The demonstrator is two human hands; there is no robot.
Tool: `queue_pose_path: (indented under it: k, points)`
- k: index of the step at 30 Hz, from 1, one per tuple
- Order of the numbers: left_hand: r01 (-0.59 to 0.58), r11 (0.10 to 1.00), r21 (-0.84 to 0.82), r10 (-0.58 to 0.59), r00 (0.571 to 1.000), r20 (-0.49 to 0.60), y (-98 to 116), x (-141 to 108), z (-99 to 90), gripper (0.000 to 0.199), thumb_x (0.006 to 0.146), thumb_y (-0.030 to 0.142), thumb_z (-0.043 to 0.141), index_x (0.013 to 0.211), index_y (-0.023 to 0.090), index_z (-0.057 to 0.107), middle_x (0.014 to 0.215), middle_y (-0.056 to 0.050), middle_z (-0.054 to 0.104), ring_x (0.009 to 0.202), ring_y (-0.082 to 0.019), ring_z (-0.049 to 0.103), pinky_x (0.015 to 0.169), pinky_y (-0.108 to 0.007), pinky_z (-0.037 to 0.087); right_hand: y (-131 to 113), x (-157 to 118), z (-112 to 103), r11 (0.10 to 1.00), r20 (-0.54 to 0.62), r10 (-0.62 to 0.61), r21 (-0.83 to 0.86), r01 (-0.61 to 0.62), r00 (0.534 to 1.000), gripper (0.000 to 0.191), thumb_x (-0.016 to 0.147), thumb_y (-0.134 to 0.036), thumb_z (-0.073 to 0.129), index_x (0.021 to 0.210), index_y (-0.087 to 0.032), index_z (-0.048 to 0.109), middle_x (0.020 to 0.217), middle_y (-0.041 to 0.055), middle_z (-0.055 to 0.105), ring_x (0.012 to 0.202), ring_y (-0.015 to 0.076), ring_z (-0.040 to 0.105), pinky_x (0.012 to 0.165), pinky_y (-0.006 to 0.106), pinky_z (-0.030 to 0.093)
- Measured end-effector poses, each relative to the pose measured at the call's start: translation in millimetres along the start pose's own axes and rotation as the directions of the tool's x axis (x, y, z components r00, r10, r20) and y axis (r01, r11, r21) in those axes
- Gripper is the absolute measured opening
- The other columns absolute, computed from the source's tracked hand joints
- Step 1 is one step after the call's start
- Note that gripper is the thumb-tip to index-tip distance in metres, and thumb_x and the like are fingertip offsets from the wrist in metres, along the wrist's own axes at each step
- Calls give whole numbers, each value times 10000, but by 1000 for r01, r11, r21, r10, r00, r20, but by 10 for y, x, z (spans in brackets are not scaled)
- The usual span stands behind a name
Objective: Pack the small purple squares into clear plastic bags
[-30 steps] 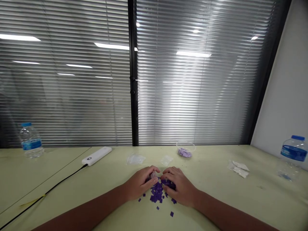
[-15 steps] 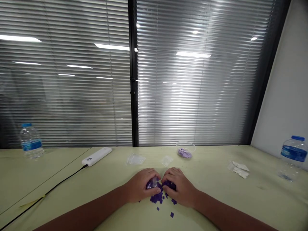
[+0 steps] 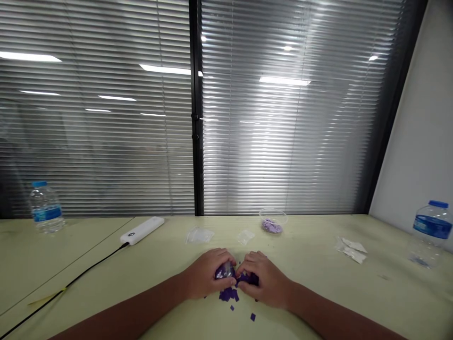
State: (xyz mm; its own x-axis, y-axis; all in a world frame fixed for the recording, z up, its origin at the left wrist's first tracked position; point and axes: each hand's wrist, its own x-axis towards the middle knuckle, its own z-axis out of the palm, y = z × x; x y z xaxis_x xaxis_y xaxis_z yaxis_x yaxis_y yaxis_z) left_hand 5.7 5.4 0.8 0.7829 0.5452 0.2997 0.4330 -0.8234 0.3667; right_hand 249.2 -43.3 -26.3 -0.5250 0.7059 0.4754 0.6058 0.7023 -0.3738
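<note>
My left hand [image 3: 208, 274] is closed around a small clear plastic bag [image 3: 224, 270] with dark purple pieces in it. Fingers curled, my right hand [image 3: 266, 278] lies just to the right, gripping a cluster of small purple squares [image 3: 252, 279] at the bag's side. The fingertips of both hands nearly meet. Below them a loose pile of purple squares [image 3: 228, 294] rests on the table, and a single purple square [image 3: 253, 317] lies closer to me. The bag's opening is mostly hidden by the fingers.
Behind my hands are flat clear plastic bags [image 3: 198, 235], another small bag [image 3: 245, 237] and a clear round tub [image 3: 272, 225] of lilac pieces. A white power bank [image 3: 142, 230] with a black cable lies left. White packets [image 3: 351, 249] and bottles [image 3: 46, 210] [image 3: 431, 231] stand farther out.
My right hand has shifted slightly, its fingers and thumb drawing closer to the left hand and the bag. Some loose squares between the hands have moved. My left hand stays in place.
</note>
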Motion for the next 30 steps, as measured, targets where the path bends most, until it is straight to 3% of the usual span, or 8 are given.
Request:
queue_pose_path:
  k: [9, 30]
  points:
    - [6, 1000, -5, -6, 1000, 6, 12, 5, -4, 318, 915, 507, 674, 1101, 249, 652, 1026, -17, 662, 957, -208, 599, 850, -288, 451, 48, 10, 32, 1000, 4, 16, -7, -16, 1000, 105, 918, -173, 648, 953, -260, 696, 848, -10, 645, 865, 174, 578, 842, 331, 385]
    - [2, 1000, 9, -2, 1000, 4, 7, 2, -2, 331, 914, 512, 666, 1103, 241, 655, 1023, -24, 656, 952, -212, 601, 835, -283, 456, 41, 18, 27, 1000, -37, -8, -3, 8, 999, 51, 904, -194, 652, 905, -239, 677, 796, -10, 609, 821, 174, 557, 798, 327, 382]
